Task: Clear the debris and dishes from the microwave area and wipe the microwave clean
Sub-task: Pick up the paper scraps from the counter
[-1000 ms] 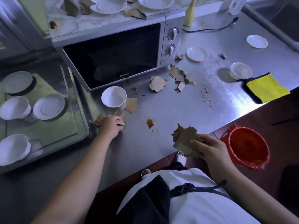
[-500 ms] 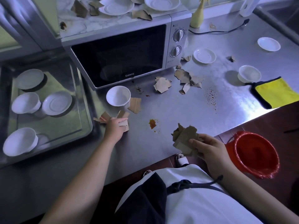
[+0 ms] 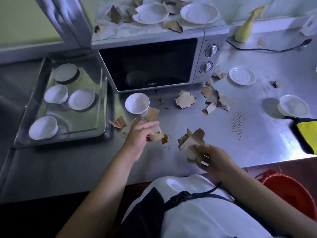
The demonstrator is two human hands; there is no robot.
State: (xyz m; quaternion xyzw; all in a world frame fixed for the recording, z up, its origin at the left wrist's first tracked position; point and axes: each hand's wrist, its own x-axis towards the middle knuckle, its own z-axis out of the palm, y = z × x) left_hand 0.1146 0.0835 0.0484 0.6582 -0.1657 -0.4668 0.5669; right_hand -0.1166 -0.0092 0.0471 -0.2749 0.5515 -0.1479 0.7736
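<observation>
The silver microwave (image 3: 151,66) stands at the back of the steel counter, two white saucers (image 3: 151,15) and torn cardboard scraps on its top. My left hand (image 3: 139,136) is lifted just above the counter and pinches a cardboard scrap (image 3: 157,133). My right hand (image 3: 212,160) grips a bunch of cardboard scraps (image 3: 192,143) near the front edge. A white cup (image 3: 136,103) sits in front of the microwave door, more scraps (image 3: 185,100) to its right. A brown stain (image 3: 164,140) lies between my hands.
A metal tray (image 3: 101,107) at the left holds several white dishes. A saucer (image 3: 242,75), a bowl (image 3: 293,106) and a yellow cloth (image 3: 307,133) lie at the right. A red bucket (image 3: 289,191) stands below the counter edge. A yellow spray bottle (image 3: 245,28) and black cable (image 3: 267,48) are behind.
My left hand has come off the counter with a cardboard scrap and moved right toward my right hand. The right hand still holds its bunch. The view has shifted left.
</observation>
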